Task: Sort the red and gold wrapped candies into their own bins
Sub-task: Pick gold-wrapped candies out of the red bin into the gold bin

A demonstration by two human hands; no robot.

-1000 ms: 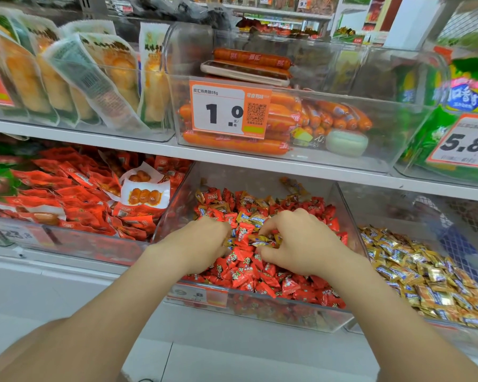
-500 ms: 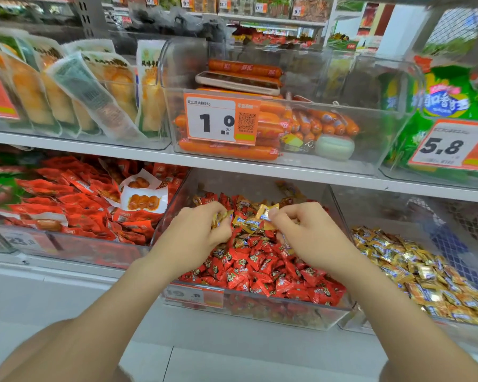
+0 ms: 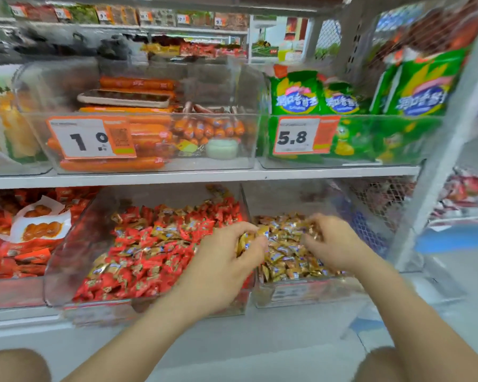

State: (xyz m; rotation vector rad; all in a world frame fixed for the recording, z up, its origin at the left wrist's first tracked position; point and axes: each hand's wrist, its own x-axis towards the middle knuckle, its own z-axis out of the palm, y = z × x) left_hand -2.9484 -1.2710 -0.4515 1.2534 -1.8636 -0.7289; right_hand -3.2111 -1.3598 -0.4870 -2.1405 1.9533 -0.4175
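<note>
On the lower shelf [image 3: 17, 317] two clear bins stand side by side, their walls touching. Left of the pair, the red bin [image 3: 66, 266] holds a deep heap of red candies [image 3: 138, 271], with stray gold wrappers [image 3: 160, 230] scattered through its upper layer. Right of it, the gold bin [image 3: 301, 295] holds a gold pile [image 3: 287, 260] with no red visible in it.

The left hand [image 3: 226, 260] sits at the divider between the two bins, its back towards the camera. Its fingers and thumb are curled tight around several gold candies [image 3: 246, 241], which poke out past the thumb, just over the edge of the gold bin. The right hand [image 3: 331, 244] is above the gold pile, well inside that bin, fingers bent downward with gold wrappers at the fingertips [image 3: 312, 230]. Motion blur hides whether it grips any of them or merely touches the pile. The two hands are near each other but apart.

To the left of the red bin lies a bin of red packets [image 3: 25, 257]. A mesh panel [image 3: 370, 199] closes the shelf unit on the right. On the shelf above, a clear bin holds orange sausages [image 3: 138, 84] behind a tag reading 1.0 [image 3: 89, 139]. Beside it stand green bags [image 3: 295, 95] behind a tag reading 5.8 [image 3: 295, 136]. Both forearms enter from the lower edge of the view.
</note>
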